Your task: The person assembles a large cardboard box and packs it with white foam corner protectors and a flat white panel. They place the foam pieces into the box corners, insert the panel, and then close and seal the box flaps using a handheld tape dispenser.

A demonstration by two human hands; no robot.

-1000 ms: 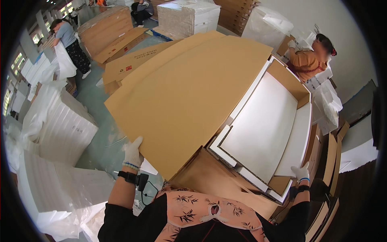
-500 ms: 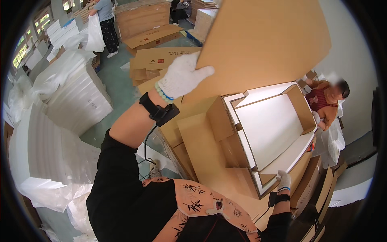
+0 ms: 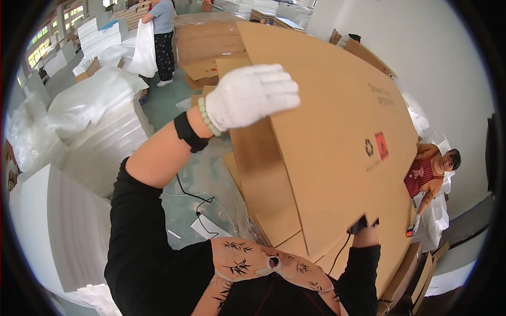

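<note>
A large brown cardboard flap (image 3: 337, 137), printed with a red mark, lies over the place of the white-lined box. In a white knit glove, my left hand (image 3: 255, 96) is above the flap's far left part, fingers stretched out and nothing in them. A green bead bracelet (image 3: 208, 117) and a black strap (image 3: 190, 132) circle that wrist. My right forearm (image 3: 366, 238) reaches to the flap's near right part, a black device (image 3: 358, 225) at its wrist. The flap hides my right hand and its fingers. Below the flap's left edge shows more cardboard (image 3: 263, 174).
A co-worker (image 3: 429, 171) in a red striped apron stands at the right, one gloved hand by a small orange-and-black tool (image 3: 410, 230). White foam sheets (image 3: 68, 226) are stacked at the left. Another person (image 3: 161, 37) holds white plastic at the back. A black cable (image 3: 192, 194) hangs near me.
The raised flap has come down over the box, hiding its white inside. My left hand has let go of the flap's edge and spread its fingers. My right hand has become covered.
</note>
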